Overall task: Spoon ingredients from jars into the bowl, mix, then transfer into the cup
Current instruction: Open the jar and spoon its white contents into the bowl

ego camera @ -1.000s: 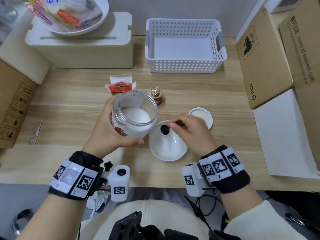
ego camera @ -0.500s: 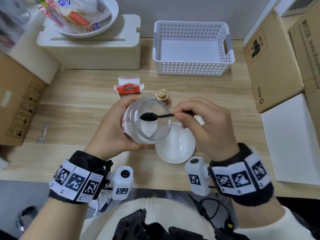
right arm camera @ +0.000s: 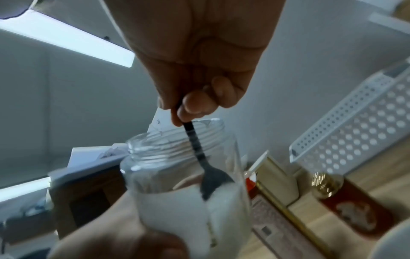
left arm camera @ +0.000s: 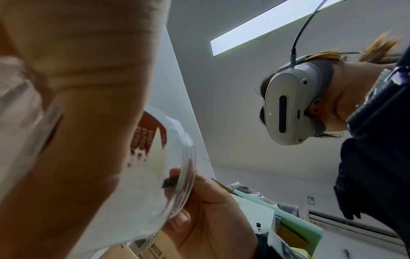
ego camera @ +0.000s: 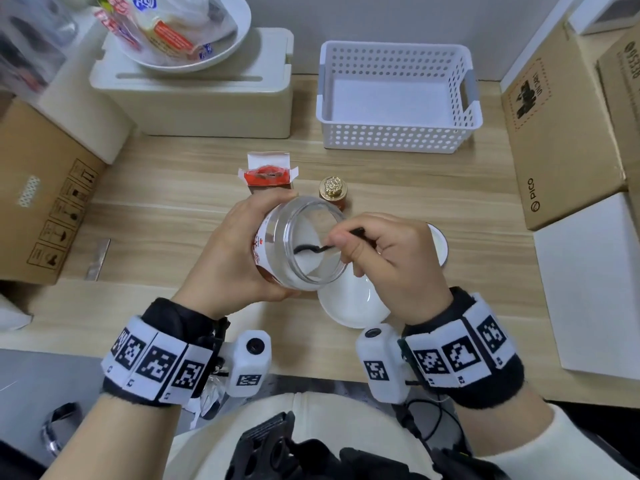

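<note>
- Left hand [ego camera: 228, 261] gripping the glass jar [ego camera: 304, 244] round its body, tilting the mouth toward the right hand and up, above the near-left rim of the white bowl [ego camera: 349, 303].
- Right hand [ego camera: 391, 261] pinching the black spoon [ego camera: 311, 249] by the handle, thumb and fingertips [right arm camera: 195, 105] clamped on it.
- Spoon's long axis running from right hand leftward into the jar mouth; spoon head digging into the white powder [right arm camera: 177, 210], seen in right wrist view.
- Bowl sitting on the surface [ego camera: 156, 202] just below and right of the jar: judging a short lift-out and drop as the next move.
- White cup [ego camera: 438, 242] largely hidden behind the right hand; rim only.
- Load on spoon unreadable; left wrist view mostly blocked by palm and jar.
</note>
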`<action>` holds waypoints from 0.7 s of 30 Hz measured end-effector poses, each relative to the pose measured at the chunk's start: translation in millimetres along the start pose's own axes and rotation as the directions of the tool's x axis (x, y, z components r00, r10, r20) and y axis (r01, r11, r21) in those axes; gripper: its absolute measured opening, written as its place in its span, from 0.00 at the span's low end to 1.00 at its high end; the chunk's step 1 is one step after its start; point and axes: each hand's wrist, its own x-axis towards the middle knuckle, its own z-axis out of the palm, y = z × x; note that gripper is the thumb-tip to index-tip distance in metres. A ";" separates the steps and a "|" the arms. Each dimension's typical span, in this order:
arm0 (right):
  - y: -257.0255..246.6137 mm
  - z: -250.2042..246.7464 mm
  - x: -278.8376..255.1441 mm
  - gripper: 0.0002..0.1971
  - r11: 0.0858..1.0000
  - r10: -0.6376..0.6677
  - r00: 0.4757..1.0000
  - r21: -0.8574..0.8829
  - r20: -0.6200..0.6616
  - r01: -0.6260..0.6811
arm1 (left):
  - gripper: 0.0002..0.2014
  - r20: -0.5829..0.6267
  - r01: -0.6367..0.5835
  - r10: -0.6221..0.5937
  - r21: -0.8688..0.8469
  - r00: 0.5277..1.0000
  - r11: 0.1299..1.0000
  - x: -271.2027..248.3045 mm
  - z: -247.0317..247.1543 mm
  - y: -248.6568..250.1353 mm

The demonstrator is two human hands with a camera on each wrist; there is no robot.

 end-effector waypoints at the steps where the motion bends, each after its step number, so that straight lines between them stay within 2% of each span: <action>1: 0.2 0.8 -0.1 0.09 0.994 0.085 0.996 0.074 -0.006 -0.084 | 0.47 0.007 0.003 -0.003 0.008 1.000 1.000 -0.6 0.4 -0.4; 3: 1.2 1.8 0.2 0.08 0.951 0.239 0.971 0.207 -0.016 -0.230 | 0.48 0.010 0.003 -0.004 0.022 1.000 1.000 -2.1 0.8 -1.0; 6: 5.3 1.9 0.5 0.09 0.912 0.327 0.941 0.294 -0.092 -0.288 | 0.48 -0.004 0.010 -0.010 0.036 1.000 0.999 -3.2 -0.8 -1.6; 10: 10.0 -0.7 -0.7 0.09 0.898 0.357 0.917 0.335 -0.176 -0.285 | 0.48 -0.006 0.013 -0.012 0.058 1.000 0.998 -3.9 -2.9 -2.5; 15: 10.8 -5.5 -1.1 0.11 0.884 0.395 0.904 0.338 -0.166 -0.324 | 0.46 0.014 0.035 -0.036 0.055 0.999 0.998 -4.9 -1.8 -3.0; 21: 9.8 -9.1 -3.6 0.11 0.888 0.383 0.912 0.331 -0.146 -0.320 | 0.46 0.034 0.032 -0.034 0.048 0.999 0.998 -3.8 -0.5 -3.6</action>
